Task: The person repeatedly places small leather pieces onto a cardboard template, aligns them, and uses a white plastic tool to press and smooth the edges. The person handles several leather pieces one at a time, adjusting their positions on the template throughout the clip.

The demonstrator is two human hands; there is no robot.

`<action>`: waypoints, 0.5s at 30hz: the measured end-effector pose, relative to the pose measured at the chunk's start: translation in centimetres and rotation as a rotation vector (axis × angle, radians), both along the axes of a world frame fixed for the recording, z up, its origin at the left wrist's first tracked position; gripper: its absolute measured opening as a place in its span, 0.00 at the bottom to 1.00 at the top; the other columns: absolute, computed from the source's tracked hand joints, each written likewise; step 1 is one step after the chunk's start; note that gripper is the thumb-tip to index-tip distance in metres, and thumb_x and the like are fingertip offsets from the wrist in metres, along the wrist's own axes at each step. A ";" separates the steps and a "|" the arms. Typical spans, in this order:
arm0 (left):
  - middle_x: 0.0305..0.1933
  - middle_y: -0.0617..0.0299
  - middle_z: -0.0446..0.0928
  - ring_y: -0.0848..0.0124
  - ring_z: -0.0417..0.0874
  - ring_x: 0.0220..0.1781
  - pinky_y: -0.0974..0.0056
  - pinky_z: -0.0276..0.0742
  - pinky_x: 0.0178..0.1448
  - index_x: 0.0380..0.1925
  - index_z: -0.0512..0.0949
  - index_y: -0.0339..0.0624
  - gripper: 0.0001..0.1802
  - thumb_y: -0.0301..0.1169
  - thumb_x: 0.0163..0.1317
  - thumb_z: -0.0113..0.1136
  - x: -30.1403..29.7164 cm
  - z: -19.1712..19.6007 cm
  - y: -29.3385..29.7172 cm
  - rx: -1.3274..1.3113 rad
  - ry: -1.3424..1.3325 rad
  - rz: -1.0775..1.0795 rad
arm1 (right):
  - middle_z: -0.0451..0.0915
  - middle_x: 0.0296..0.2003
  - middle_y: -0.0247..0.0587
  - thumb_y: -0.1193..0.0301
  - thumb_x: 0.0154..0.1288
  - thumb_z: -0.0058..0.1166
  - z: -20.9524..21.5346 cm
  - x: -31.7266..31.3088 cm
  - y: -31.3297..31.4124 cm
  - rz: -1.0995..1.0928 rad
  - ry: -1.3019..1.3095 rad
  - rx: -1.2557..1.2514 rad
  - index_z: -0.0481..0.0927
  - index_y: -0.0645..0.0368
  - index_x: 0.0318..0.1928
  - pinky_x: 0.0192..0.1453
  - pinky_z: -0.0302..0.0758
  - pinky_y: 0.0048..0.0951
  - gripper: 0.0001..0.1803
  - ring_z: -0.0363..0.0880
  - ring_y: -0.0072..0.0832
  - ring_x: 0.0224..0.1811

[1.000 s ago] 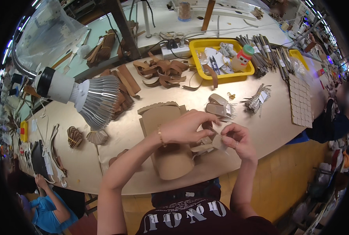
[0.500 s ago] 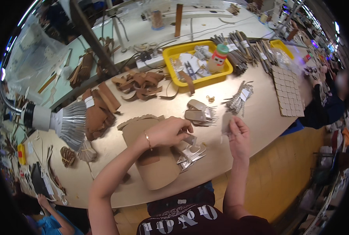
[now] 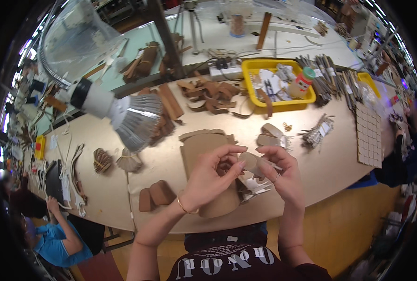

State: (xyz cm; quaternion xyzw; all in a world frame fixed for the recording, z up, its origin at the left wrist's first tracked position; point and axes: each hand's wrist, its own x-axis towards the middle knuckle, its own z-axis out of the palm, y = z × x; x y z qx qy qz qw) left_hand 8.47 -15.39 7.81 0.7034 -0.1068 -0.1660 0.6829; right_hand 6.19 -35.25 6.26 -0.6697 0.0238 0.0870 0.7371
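Close together above the table, my hands pinch a small beige leather tab (image 3: 249, 161) with a rounded end. My left hand (image 3: 213, 175) grips it by its left side, thumb and forefinger near the rounded end. My right hand (image 3: 287, 174) pinches the greyer right-hand part; I cannot tell whether that is a second piece. Under my hands lies a large tan panel (image 3: 203, 143) with a scalloped far edge. Beside it, partly hidden by my right hand, are shiny pale strips (image 3: 255, 187). Beyond sit similar rounded tabs (image 3: 269, 136) in a small pile.
A yellow tray (image 3: 283, 107) holds tools and a green-capped jar (image 3: 302, 82). Around it lie brown leather strips (image 3: 210, 96), a silvery tied bundle (image 3: 318, 131) and a sheet of square pieces (image 3: 368, 136). A lamp (image 3: 133, 119) overhangs the left; brown blocks (image 3: 157, 195) rest nearby.
My hands have come together over the panel, both now at the beige tab; before, they were apart, each near a small piece. The view has swung left.
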 end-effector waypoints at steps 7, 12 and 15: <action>0.42 0.56 0.81 0.73 0.83 0.45 0.70 0.79 0.46 0.52 0.73 0.31 0.15 0.22 0.65 0.57 -4.9 -1.3 4.8 -0.038 -0.069 0.303 | 0.82 0.35 0.39 0.76 0.61 0.62 0.1 -0.2 4.5 0.088 0.101 0.220 0.76 0.67 0.50 0.40 0.80 0.24 0.17 0.81 0.23 0.35; 0.44 0.53 0.80 0.63 0.83 0.41 0.64 0.79 0.44 0.45 0.81 0.41 0.15 0.22 0.57 0.64 -6.7 -5.3 6.9 0.417 -0.535 0.571 | 0.82 0.37 0.39 0.77 0.62 0.61 -0.7 0.2 5.5 -0.011 0.085 0.197 0.78 0.67 0.47 0.42 0.78 0.21 0.13 0.80 0.20 0.37; 0.48 0.52 0.79 0.61 0.83 0.41 0.63 0.80 0.44 0.46 0.82 0.43 0.16 0.22 0.55 0.65 -8.1 -7.1 6.7 0.479 -0.645 0.570 | 0.79 0.37 0.35 0.79 0.62 0.60 -1.1 -0.6 6.4 -0.009 0.072 0.047 0.78 0.67 0.47 0.42 0.74 0.19 0.13 0.78 0.18 0.39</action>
